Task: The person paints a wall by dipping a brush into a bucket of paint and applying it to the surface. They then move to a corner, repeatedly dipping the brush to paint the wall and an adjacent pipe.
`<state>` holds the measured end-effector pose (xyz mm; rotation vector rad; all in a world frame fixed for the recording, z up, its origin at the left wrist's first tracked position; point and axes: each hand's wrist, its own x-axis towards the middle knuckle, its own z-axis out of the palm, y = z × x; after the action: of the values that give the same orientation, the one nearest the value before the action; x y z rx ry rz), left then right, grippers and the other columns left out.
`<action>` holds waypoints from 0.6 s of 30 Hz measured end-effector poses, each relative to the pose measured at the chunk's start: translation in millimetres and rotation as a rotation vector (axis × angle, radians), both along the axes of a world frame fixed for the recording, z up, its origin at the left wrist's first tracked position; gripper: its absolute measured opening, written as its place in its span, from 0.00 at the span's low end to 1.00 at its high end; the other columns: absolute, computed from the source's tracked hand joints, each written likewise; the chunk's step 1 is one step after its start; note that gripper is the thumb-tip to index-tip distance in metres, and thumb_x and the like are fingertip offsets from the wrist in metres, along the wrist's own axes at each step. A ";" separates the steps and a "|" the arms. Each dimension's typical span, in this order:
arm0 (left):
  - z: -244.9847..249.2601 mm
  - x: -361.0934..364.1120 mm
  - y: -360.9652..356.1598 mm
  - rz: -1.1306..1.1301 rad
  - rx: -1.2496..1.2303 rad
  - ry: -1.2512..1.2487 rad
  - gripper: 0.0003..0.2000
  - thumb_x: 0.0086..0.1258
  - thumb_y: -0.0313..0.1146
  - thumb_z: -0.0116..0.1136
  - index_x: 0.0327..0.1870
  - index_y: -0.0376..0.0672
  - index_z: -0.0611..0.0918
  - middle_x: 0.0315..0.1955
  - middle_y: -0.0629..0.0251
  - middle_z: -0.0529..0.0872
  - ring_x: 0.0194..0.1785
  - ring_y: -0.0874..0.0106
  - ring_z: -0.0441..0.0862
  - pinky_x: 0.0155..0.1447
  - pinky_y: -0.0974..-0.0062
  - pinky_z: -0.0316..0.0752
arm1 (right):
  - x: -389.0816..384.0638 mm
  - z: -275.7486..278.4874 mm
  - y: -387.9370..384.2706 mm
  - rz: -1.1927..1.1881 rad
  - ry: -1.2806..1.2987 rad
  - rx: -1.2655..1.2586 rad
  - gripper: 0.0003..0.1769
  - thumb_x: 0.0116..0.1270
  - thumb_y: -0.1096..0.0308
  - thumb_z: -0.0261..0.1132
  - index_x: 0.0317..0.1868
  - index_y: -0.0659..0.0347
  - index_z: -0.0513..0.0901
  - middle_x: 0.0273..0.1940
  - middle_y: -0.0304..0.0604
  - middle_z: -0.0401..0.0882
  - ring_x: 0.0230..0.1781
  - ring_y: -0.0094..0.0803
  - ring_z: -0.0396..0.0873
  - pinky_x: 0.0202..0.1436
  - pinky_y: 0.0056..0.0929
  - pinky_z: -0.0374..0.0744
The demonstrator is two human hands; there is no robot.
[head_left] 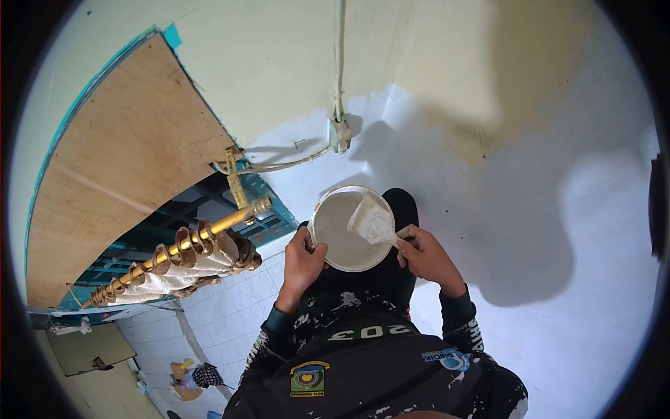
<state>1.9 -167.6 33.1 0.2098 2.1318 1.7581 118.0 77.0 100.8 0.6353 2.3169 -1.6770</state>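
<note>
A round bucket of whitish paint rests against my lap, its mouth facing up toward me. My left hand grips its left rim, thumb over the edge and fingers around the outside. In my right hand is the handle of a wide flat paintbrush, coated in white. The brush head overlaps the right side of the bucket's mouth, its broad end pointing up and left. My dark long sleeves and shirt carry white splashes.
Ahead is a wall, cream above and white lower down, with a cable running to a socket box. On the left, a gold curtain rod with a gathered curtain juts out below a plywood panel. Several items lie on the tiled floor.
</note>
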 end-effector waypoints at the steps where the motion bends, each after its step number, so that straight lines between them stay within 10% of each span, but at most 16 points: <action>1: -0.2 -1.3 2.9 -0.007 0.003 -0.002 0.07 0.65 0.25 0.59 0.36 0.31 0.75 0.22 0.62 0.78 0.21 0.73 0.81 0.23 0.73 0.76 | 2.8 -1.3 3.6 -0.022 0.001 -0.117 0.09 0.78 0.66 0.58 0.48 0.64 0.76 0.23 0.39 0.79 0.16 0.21 0.72 0.21 0.23 0.69; 12: -22.6 -56.8 15.0 -0.090 -0.375 0.275 0.14 0.61 0.34 0.65 0.31 0.32 0.74 0.22 0.52 0.78 0.26 0.65 0.79 0.32 0.61 0.74 | -12.3 -29.4 39.9 -0.056 0.082 -0.298 0.11 0.79 0.64 0.57 0.54 0.62 0.75 0.28 0.39 0.83 0.17 0.19 0.71 0.19 0.21 0.69; 18: -21.8 -55.5 13.3 -0.118 -0.115 0.115 0.14 0.57 0.26 0.63 0.26 0.37 0.67 0.20 0.61 0.72 0.21 0.73 0.74 0.24 0.68 0.72 | -9.8 -0.7 28.8 -0.122 0.119 -0.420 0.12 0.80 0.66 0.55 0.56 0.63 0.73 0.35 0.43 0.83 0.20 0.19 0.72 0.22 0.20 0.69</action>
<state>-53.6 -154.4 11.4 0.4057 2.2432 1.5872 108.2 105.7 100.2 0.6092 1.9319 -2.2223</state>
